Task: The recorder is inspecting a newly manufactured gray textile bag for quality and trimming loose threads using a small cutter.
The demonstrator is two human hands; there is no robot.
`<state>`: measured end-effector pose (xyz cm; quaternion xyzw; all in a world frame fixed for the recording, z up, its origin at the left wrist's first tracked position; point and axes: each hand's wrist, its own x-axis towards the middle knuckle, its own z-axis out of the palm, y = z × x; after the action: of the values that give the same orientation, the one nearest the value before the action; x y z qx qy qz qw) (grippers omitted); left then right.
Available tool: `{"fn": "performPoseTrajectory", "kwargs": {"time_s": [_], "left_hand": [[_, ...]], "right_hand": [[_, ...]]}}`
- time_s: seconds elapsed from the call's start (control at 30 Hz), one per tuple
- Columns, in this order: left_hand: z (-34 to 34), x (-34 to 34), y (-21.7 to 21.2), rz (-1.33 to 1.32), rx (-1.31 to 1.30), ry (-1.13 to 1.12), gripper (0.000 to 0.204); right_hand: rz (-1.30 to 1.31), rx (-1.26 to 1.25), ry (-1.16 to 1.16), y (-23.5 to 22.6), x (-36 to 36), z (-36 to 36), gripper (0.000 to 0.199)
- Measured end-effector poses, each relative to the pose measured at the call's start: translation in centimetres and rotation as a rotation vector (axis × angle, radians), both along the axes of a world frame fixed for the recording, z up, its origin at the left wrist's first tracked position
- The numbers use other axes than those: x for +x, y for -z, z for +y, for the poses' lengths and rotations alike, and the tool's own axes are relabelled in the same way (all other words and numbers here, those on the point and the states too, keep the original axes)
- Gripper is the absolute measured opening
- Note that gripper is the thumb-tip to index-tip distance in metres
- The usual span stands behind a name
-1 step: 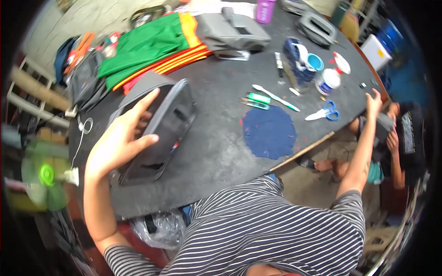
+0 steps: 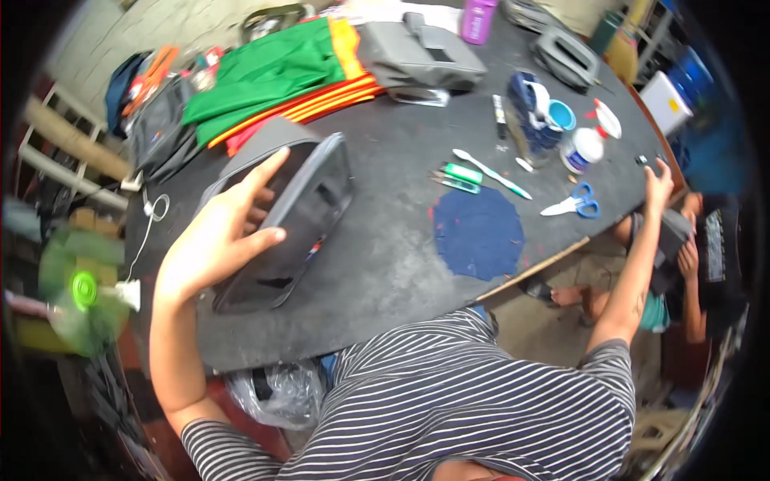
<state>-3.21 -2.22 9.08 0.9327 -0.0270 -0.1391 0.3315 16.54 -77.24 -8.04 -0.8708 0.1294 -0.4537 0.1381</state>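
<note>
My left hand [image 2: 218,232] is at the near side of a grey fabric bag [image 2: 309,212], which stands tilted on the dark table. Its thumb and forefinger are spread apart along the bag's upper edge; the other fingers partly disappear behind, so how firmly they touch is unclear. Stretched out past the table's right edge, my right hand [image 2: 659,186] has its fingers apart and nothing in them. Between the hands lie a round navy fabric piece [image 2: 479,234], a white-and-green toothbrush [image 2: 493,174], a small green item [image 2: 463,173] and blue-handled scissors [image 2: 573,202].
A spray bottle [image 2: 583,150], a clear container [image 2: 536,120] and a marker [image 2: 500,117] stand or lie farther right. Folded green cloth [image 2: 269,74] and another grey bag [image 2: 425,58] are at the back. A seated person's hand [image 2: 688,258] shows at right; a fan [image 2: 83,289] is at left.
The view has shifted a little, so the table things sit slightly farther right and lower. Both hands keep nearly the same pose; my right hand appears slightly lower.
</note>
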Motion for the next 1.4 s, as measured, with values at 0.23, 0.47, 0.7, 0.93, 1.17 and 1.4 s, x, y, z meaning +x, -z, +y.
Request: {"fn": "performPoseTrajectory", "kwargs": {"time_s": [0.23,0.47,0.7,0.93,1.17,1.4], "left_hand": [[2.5,-2.7,0.5,-0.165,-0.185,-0.124,0.06],[3.9,-5.1,-0.2,-0.346,-0.064,-0.092,0.042],[4.5,-5.5,1.7,-0.744,0.644,-0.03,0.032],[4.5,-3.9,5.2,-0.681,0.396,-0.086,0.057],[0.4,-6.4,4.6,-0.733,0.485,0.038,0.055],[1.2,-7.2,3.9,-0.674,0.38,0.039,0.052]], "right_hand": [[-0.131,0.236,-0.606,-7.9,-1.8,25.3,0.027],[0.13,0.089,-1.302,-8.4,-5.9,45.0,0.015],[0.121,-0.129,-1.607,-7.7,-7.9,54.5,0.052],[-0.001,-0.264,-1.686,-7.6,-10.9,56.1,0.036],[-0.162,-0.349,-1.699,-3.5,-17.3,49.2,0.028],[-0.091,-0.351,-1.707,-0.7,-19.3,45.9,0.029]]}}
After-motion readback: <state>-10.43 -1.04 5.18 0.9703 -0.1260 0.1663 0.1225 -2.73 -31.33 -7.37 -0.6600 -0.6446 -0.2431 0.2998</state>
